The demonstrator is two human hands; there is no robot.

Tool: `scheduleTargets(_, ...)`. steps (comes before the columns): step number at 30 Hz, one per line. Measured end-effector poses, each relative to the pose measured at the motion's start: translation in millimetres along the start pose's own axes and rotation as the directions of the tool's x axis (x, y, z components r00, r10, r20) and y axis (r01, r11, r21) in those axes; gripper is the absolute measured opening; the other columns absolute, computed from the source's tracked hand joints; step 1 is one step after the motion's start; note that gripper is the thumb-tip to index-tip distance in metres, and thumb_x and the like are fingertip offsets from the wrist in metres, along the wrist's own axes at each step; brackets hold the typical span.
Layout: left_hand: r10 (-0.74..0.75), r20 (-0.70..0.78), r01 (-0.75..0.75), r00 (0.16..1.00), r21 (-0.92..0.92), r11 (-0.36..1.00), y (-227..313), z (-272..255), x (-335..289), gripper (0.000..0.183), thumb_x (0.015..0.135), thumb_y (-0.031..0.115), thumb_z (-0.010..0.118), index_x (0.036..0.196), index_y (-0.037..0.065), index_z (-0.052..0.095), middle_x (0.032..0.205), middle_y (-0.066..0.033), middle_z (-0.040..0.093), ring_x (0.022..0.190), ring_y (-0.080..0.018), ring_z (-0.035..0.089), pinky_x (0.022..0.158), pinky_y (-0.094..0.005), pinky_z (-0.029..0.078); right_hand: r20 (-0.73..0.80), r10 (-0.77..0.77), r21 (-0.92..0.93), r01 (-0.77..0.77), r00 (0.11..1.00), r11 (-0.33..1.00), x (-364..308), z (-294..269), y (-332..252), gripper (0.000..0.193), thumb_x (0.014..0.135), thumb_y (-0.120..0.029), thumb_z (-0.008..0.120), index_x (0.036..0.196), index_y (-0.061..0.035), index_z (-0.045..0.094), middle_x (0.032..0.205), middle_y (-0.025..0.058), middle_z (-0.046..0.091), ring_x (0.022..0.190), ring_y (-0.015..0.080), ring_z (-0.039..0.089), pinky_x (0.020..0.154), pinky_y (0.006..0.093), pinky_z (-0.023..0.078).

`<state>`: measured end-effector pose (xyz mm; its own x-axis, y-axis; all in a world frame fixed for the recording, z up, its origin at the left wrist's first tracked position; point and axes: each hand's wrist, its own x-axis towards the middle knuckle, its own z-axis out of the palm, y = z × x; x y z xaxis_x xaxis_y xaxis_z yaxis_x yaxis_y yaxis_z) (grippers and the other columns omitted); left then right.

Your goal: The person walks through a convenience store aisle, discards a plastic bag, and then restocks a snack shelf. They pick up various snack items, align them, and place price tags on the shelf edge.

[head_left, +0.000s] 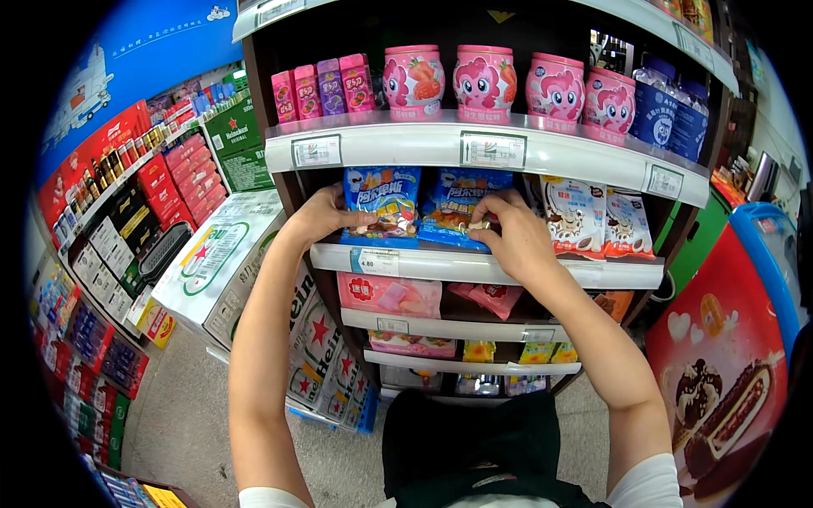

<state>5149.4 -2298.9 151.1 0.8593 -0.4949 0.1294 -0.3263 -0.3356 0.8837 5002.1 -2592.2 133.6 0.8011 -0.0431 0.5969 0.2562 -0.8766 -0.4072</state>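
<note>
My left hand grips the left edge of a blue candy bag, its thumb across the front and its fingers behind, partly hidden. Beside it on the same shelf is a second blue candy bag. My right hand has its fingers closed on that bag's lower right part. Both bags stand upright, side by side, with a narrow gap between them. Right of my right hand, white bags with brown and orange print stand on the shelf.
Pink jars, small pink and purple boxes and blue containers line the shelf above. Lower shelves hold pink packs. Stacked white cartons stand at left; a red freezer cabinet is at right.
</note>
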Motion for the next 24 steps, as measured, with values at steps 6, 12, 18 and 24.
scheduleTargets(6, -0.005, 0.03, 0.003, 1.0, 0.064, 0.998, -3, 0, 4, 0.078, 0.076, 0.029, 0.09, 0.134, -0.007, 0.053, 0.115, -0.0143, 0.07, 0.103, -0.0191, 0.065, 0.094, -0.0311, 0.051, 0.133, -0.092, 0.133, 0.074, 0.987, 0.988, -1, -18, 13, 0.013, 0.089, -0.014, 0.066, 0.098, -0.0048, 0.069, 0.111, 0.0151, 0.068, 0.101, 0.0359, 0.066, 0.088, 0.0435, 0.051)
scheduleTargets(12, 0.016, 0.022, -0.02, 1.0, 0.211, 0.977, 11, 9, -14, 0.1, 0.074, 0.033, 0.091, 0.146, -0.01, 0.037, 0.13, -0.0202, 0.063, 0.119, -0.0245, 0.061, 0.106, -0.0343, 0.045, 0.112, -0.063, 0.187, 0.041, 0.992, 0.981, -7, -20, 2, 0.019, 0.094, -0.013, 0.061, 0.108, -0.0027, 0.069, 0.117, 0.0164, 0.068, 0.108, 0.0368, 0.065, 0.094, 0.0419, 0.049)
scheduleTargets(18, 0.064, -0.044, -0.045, 0.997, 0.35, 0.936, 11, 10, -22, 0.094, 0.08, 0.033, 0.086, 0.146, -0.012, 0.036, 0.13, -0.0241, 0.061, 0.121, -0.027, 0.06, 0.105, -0.0358, 0.046, -0.007, -0.139, 0.104, 0.139, 0.99, 0.985, -20, -22, -6, 0.022, 0.096, -0.014, 0.059, 0.115, -0.0058, 0.066, 0.127, 0.0174, 0.063, 0.112, 0.0394, 0.061, 0.094, 0.0447, 0.049)
scheduleTargets(24, 0.379, -0.252, -0.116, 0.89, 0.679, 0.725, 48, 44, -68, 0.083, 0.078, 0.024, 0.083, 0.143, -0.009, 0.042, 0.135, -0.0258, 0.056, 0.125, -0.0359, 0.058, 0.104, -0.0402, 0.046, -0.147, -0.099, 0.182, 0.126, 0.984, 0.975, -54, -57, -16, 0.022, 0.096, -0.013, 0.06, 0.117, -0.0056, 0.065, 0.134, 0.0198, 0.059, 0.12, 0.0405, 0.058, 0.1, 0.0442, 0.048)
